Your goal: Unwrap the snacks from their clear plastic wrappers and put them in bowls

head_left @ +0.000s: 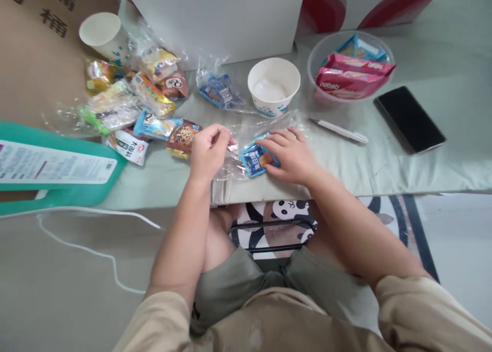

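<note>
My left hand [208, 149] is closed in a pinch on the edge of a clear plastic bag [246, 131] lying at the table's front edge. My right hand [291, 154] lies on a small blue snack packet [253, 161], its fingers curled over it and pressing it against the bag. The packet sits partly inside or on the clear bag; I cannot tell which. A white paper cup [273, 85] stands just behind the hands.
A heap of snack packets [130, 103] lies at the left with another paper cup [104, 34]. A clear bowl [351, 67] holds wafer packs. A white pen [338, 130], a black phone [409, 119], a green bottle [54, 167] and boxes [215, 16] surround them.
</note>
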`<state>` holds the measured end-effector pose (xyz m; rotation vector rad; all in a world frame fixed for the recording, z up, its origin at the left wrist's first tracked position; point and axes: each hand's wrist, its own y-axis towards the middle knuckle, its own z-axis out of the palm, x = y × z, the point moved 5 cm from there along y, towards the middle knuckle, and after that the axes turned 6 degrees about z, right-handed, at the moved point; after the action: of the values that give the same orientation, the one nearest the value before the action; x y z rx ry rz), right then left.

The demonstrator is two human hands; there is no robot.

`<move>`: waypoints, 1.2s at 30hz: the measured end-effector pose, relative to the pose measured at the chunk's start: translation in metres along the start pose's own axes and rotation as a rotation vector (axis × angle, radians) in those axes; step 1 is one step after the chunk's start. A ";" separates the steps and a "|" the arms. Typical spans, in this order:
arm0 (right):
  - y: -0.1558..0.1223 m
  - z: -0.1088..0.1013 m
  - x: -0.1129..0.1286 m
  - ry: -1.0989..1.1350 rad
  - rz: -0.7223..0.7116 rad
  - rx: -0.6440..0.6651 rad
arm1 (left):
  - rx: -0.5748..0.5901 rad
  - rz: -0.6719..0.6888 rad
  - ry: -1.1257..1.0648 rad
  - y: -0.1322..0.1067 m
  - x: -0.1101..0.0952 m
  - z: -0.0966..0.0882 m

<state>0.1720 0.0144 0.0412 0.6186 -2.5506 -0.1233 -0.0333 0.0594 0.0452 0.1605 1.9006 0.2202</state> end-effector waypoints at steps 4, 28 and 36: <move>0.000 0.006 -0.008 -0.028 -0.006 -0.035 | -0.019 -0.049 -0.025 0.004 0.007 -0.002; -0.031 -0.007 -0.005 -0.113 0.268 0.256 | -0.024 -0.319 -0.101 0.002 0.018 -0.004; -0.012 -0.001 -0.010 -0.165 0.405 0.070 | 0.204 -0.624 -0.667 -0.019 -0.001 0.029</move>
<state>0.1849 0.0086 0.0353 0.1094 -2.7928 0.0594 -0.0059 0.0432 0.0330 -0.2069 1.2239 -0.4098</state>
